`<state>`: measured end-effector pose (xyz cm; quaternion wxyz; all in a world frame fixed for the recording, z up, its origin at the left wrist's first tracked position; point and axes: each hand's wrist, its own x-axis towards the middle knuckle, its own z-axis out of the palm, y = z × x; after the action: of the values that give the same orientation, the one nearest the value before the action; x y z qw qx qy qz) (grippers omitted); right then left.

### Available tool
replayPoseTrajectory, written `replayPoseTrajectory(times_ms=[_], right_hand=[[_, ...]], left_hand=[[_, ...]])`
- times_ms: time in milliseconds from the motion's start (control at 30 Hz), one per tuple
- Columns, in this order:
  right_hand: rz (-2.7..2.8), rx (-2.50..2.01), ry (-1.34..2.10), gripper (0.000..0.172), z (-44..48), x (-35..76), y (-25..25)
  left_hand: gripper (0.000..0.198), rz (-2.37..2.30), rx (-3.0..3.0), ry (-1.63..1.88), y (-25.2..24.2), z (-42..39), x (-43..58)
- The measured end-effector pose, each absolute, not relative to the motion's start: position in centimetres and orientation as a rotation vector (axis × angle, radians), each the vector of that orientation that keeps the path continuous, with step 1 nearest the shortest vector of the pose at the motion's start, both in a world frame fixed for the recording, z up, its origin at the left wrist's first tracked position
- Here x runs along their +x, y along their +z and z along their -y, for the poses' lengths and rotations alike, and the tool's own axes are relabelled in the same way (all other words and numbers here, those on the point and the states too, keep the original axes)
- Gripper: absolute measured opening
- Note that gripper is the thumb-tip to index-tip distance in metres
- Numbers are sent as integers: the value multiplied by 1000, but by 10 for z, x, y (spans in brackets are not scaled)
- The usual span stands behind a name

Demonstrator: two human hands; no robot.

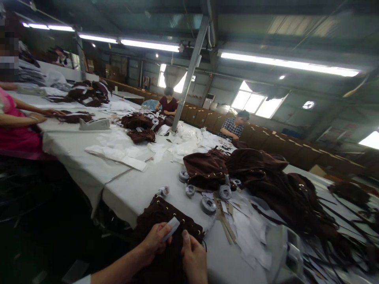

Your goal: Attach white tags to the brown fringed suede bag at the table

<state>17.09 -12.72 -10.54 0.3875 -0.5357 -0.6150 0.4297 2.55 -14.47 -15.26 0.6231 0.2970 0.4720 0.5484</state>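
Observation:
A dark brown cloth bag (pixel 161 219) with a row of gold eyelets along its upper edge lies at the near edge of the table, in front of me. Above it, my left hand (pixel 155 240) pinches a small pale, translucent strip (pixel 171 228) between thumb and fingers. Close by on the right, my right hand (pixel 192 252) has its fingers curled against the bag, thumb pointing up. Whatever lies between those fingers is too unclear to name. A dark cord loop shows at the bag's right corner.
Wrapped rolls (pixel 209 205), paper strips (pixel 226 225) and a tape dispenser (pixel 286 248) lie to the right. Brown bags (pixel 257 169) are piled behind them. Another dispenser (pixel 94 124) stands far left, near a co-worker in pink (pixel 17 122). A metal post (pixel 191 73) rises beyond.

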Motion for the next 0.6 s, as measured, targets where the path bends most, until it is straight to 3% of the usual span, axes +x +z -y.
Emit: replayPoseTrajectory(times_ms=[133, 467, 600], right_hand=[[1527, -1303, 1342, 47, 104, 139, -124], [1389, -1351, 1331, 37, 110, 127, -139], [1399, -1360, 1311, 36, 103, 175, -125]], left_hand=[[52, -1104, 680, 1274, -151, 146, 30], [52, -1124, 640, 1225, -166, 159, 32], [49, -1207, 684, 1200, -174, 159, 32]])
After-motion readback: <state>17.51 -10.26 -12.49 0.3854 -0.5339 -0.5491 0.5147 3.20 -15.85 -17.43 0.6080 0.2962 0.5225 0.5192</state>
